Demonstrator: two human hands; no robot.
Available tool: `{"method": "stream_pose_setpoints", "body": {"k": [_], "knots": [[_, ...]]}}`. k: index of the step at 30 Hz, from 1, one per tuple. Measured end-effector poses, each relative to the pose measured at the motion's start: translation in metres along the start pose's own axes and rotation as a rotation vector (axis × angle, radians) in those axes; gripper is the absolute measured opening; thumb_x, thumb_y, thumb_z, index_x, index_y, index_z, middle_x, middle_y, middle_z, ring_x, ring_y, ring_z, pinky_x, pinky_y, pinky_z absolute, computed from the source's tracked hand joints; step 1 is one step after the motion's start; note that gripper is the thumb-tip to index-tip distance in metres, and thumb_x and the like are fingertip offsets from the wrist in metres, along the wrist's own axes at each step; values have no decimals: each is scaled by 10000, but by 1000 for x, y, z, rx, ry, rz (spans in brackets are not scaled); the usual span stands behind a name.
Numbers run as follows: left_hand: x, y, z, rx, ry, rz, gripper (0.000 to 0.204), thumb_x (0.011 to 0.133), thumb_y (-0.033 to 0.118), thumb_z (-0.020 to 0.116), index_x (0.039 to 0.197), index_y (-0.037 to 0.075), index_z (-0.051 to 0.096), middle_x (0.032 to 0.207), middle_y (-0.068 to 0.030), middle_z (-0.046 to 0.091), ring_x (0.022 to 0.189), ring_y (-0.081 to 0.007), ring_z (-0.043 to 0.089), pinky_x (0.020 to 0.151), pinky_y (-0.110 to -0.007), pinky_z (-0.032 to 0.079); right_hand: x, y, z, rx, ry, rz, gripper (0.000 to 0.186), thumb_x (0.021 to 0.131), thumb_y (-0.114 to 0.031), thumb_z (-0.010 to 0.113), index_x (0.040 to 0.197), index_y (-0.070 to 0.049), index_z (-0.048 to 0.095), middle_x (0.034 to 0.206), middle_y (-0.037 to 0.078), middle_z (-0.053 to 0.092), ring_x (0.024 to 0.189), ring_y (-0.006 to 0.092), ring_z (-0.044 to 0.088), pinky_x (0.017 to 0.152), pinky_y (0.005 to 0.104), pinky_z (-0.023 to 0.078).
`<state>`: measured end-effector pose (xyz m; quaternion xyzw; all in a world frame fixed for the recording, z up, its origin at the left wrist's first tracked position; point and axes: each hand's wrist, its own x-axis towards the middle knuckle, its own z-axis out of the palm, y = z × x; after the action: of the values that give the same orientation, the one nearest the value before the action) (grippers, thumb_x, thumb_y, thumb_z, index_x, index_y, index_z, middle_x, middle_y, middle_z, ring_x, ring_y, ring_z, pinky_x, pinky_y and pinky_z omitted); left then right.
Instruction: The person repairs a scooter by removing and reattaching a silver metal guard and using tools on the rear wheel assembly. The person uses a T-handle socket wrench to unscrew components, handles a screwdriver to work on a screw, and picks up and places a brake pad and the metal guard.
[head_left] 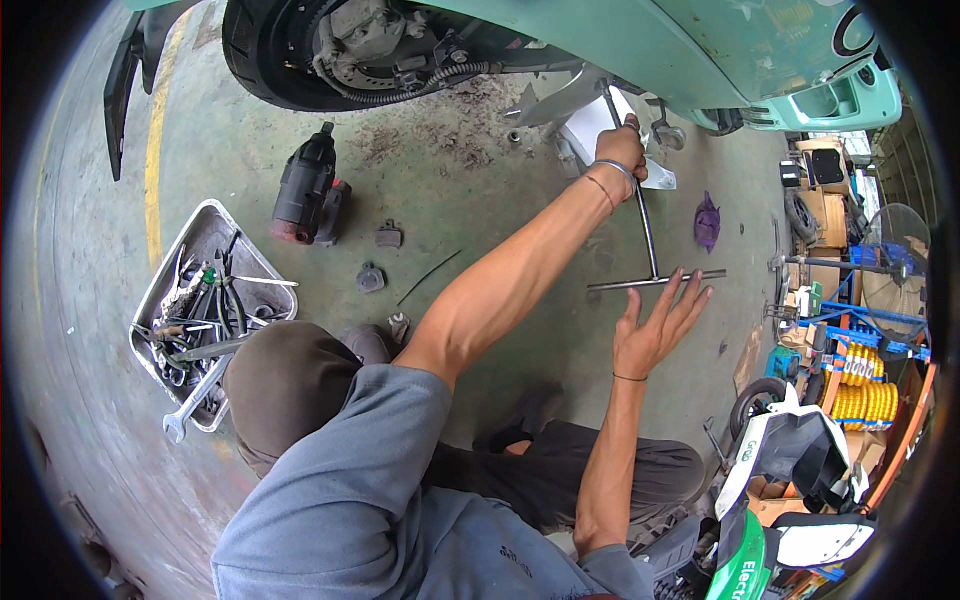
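While my left hand is clasping a silver T-shaped metal wrench, I'm presumably steadying it.
At right, it's pointing far toward mint-green painted bodywork; my open right hand is reaching its crossbar.

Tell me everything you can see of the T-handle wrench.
The T-handle wrench looks like bare, grey, shiny metal: a long, straight, slim shaft joined near the middle of a thin crossbar. The crossbar lies roughly left to right, nearer the person; the shaft runs away to the underside of the mint-green vehicle, where its engagement is unclear. The left hand grips the shaft. The open right hand's fingers overlap the crossbar; contact is unclear.
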<state>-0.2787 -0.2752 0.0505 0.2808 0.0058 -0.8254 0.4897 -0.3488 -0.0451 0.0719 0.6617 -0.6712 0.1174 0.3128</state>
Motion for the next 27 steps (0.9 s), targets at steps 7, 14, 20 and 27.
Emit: {"method": "stream_pose_setpoints", "body": {"k": [7, 14, 20, 27], "knots": [[7, 16, 1, -97, -63, -39, 281, 963, 288, 541, 788, 91, 445, 611, -10, 356, 463, -121, 335, 396, -276, 244, 7, 19, -5, 841, -509, 1126, 633, 867, -251, 711, 1351, 44, 429, 1358, 248, 442, 1185, 316, 530, 752, 403, 543], [9, 12, -1, -125, -68, -74, 268, 954, 279, 539, 779, 99, 445, 636, -12, 362, 473, -121, 321, 404, -279, 234, -3, 2, -1, 350, 159, 218, 741, 830, -203, 745, 1395, 67, 348, 1415, 247, 362, 1313, 371, 399, 952, 449, 470], [4, 12, 4, -102, -15, -71, 268, 952, 283, 531, 784, 94, 445, 639, -23, 370, 477, -130, 333, 407, -287, 244, -5, 2, 14, 76, 233, 42, 725, 826, -95, 712, 1438, 24, 341, 1477, 269, 297, 1380, 431, 292, 1114, 501, 310], [10, 15, 3, -120, -18, -84, 273, 956, 283, 531, 782, 90, 444, 621, -26, 380, 465, -135, 335, 409, -293, 253, -7, 8, 14, -25, 49, -149, 484, 864, -36, 641, 1333, -13, 525, 1453, 203, 405, 1360, 419, 345, 1095, 476, 337]]}}
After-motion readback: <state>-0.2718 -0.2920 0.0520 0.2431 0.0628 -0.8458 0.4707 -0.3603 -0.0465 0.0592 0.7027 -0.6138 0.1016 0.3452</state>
